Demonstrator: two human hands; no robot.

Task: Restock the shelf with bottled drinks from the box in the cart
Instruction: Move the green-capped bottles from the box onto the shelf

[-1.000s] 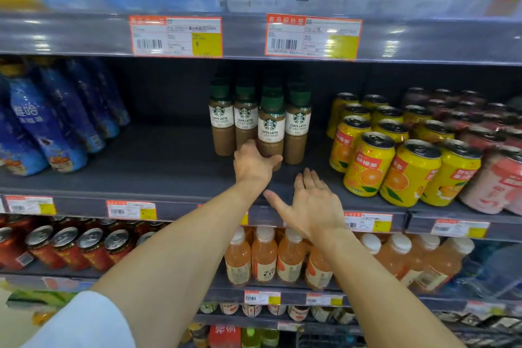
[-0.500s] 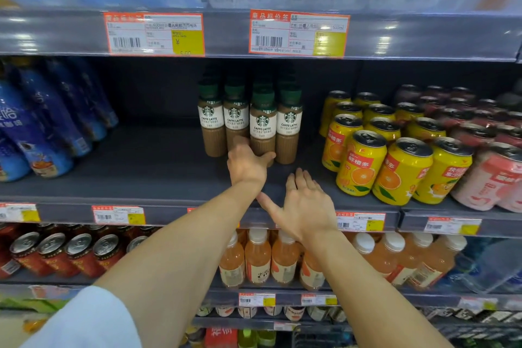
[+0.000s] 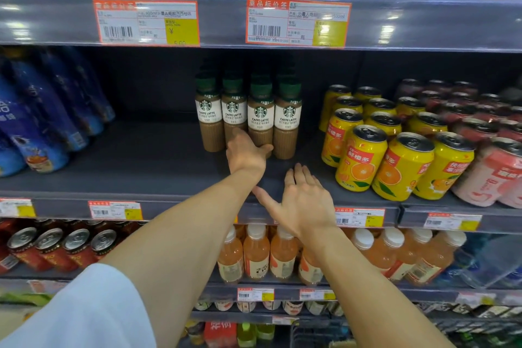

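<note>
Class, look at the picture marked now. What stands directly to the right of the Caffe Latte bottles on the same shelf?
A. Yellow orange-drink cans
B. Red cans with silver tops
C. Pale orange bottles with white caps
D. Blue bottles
A: the yellow cans stand right of the Caffe Latte bottles on the grey shelf; the blue bottles stand to the left.

Yellow cans [image 3: 384, 147] and pink cans [image 3: 491, 175] stood at the shelf's right end; blue bottles [image 3: 42, 118] leaned at its left.
</note>
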